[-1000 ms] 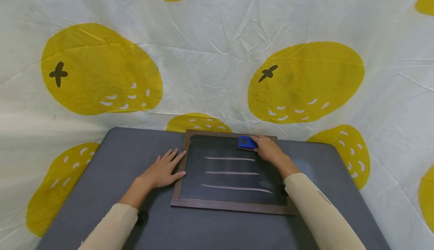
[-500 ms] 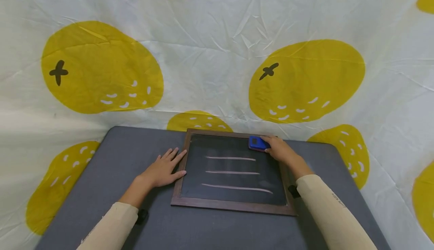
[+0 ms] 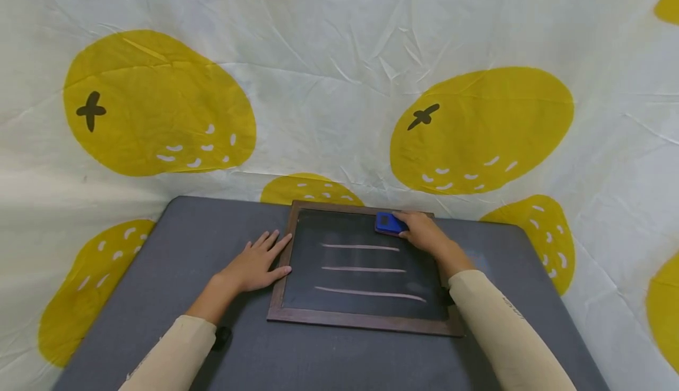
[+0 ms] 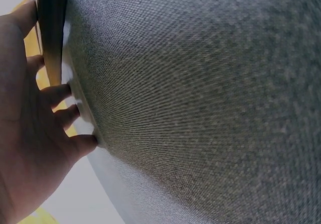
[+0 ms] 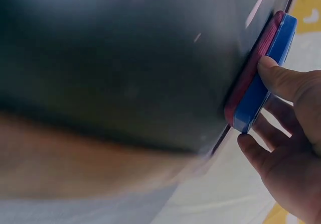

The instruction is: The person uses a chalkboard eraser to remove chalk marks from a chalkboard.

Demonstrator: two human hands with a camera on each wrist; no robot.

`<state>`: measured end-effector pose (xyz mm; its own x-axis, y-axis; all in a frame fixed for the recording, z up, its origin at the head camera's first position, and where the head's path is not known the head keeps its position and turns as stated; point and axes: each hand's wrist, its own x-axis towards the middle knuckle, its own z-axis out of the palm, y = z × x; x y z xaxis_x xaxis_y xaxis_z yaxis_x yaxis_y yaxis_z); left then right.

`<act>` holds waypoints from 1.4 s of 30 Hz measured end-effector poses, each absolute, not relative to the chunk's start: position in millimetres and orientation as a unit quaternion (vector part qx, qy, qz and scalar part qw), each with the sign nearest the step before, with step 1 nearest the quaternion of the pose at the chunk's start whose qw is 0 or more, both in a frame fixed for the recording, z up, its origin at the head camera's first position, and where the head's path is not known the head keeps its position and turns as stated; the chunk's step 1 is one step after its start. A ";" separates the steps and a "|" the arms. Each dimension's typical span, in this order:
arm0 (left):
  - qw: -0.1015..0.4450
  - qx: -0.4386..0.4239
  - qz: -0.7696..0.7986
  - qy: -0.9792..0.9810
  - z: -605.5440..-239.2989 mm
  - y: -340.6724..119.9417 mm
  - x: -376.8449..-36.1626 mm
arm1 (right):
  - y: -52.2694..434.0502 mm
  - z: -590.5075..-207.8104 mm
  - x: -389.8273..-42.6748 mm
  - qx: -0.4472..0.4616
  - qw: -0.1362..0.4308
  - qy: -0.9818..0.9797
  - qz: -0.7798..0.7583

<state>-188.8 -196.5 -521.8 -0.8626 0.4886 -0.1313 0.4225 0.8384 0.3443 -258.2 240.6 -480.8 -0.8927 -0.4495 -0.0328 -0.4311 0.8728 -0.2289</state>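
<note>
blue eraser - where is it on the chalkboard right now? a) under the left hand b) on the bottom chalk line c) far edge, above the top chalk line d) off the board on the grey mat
c: the right hand grips the blue eraser on the far part of the chalkboard, beyond the top chalk line.

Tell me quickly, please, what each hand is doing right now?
Left hand: open, resting flat on the table against the chalkboard frame.
Right hand: holding the blue eraser on the chalkboard.
</note>
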 end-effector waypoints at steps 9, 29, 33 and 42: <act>0.110 0.240 0.151 0.953 -520.9 -196.2 -189.3 | 185.3 -483.8 -271.8 -0.221 0.084 0.967 -0.091; 0.110 0.236 0.139 0.955 -518.2 -191.2 -192.2 | 60.3 -480.5 -289.7 -0.238 0.100 0.966 -0.021; 0.109 0.237 0.144 0.955 -517.4 -190.4 -191.9 | 48.5 -481.7 -287.6 -0.237 0.087 0.968 -0.010; 0.110 0.236 0.147 0.954 -519.5 -194.9 -190.2 | 43.0 -488.0 -285.9 -0.235 0.079 0.969 -0.004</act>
